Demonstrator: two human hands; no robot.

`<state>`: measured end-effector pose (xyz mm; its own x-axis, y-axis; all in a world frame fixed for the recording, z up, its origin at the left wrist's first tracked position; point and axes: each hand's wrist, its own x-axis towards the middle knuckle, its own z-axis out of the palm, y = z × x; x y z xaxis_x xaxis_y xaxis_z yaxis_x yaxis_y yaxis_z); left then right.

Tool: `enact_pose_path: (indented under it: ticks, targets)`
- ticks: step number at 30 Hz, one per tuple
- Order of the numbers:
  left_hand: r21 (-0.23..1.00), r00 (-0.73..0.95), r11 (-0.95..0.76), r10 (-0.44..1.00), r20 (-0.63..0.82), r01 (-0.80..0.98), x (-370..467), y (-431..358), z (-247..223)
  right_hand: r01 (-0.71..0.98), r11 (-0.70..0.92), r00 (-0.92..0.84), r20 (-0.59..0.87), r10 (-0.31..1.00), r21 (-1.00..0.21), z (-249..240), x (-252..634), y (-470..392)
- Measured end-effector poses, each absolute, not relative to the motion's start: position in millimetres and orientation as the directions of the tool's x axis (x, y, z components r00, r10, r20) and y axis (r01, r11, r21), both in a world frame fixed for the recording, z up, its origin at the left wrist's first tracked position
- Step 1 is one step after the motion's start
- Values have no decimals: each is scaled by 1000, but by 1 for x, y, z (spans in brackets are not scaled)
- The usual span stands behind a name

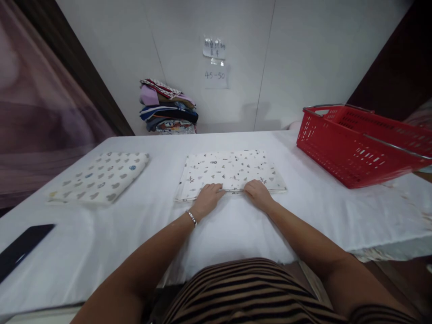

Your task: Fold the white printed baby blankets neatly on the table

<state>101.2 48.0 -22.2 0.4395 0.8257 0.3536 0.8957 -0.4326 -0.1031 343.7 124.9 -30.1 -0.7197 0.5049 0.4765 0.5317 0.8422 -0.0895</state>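
Note:
A white cloth with small grey and brown prints (229, 168) lies folded into a flat rectangle on the table before me. My left hand (208, 198), with a silver bracelet at the wrist, has its fingers curled on the near edge of this cloth, left of the middle. On the same edge, a short way to the right, my right hand (258, 193) is closed with its fingertips pinching the cloth. The near edge looks slightly lifted between the hands. My thumbs are mostly hidden.
Another folded cloth with grey mouse-head prints (101, 177) lies at the left on the white-covered table (162, 180). A dark flat object (25, 247) is at the near left. A red plastic basket (337, 144) stands at the right. Folded fabrics (168, 108) are stacked by the wall.

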Motion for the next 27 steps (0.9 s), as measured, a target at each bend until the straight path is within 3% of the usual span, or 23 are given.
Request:
enact_pose_path:
  ticks: [6,12,20,27]
  targets:
    - [-89,429,-427,830,356,900,109,43,-10,516,856,-747,468,471,-38,-25,340,122]
    - [-91,467,-468,805,366,879,125,52,-10,542,835,-710,480,516,-97,-27,337,122]
    - [-201,555,-518,759,341,832,143,67,-16,515,854,-732,479,484,-75,-26,334,124]
    - [-137,537,-531,742,401,836,144,66,-19,528,849,-725,512,460,-16,-27,332,122]
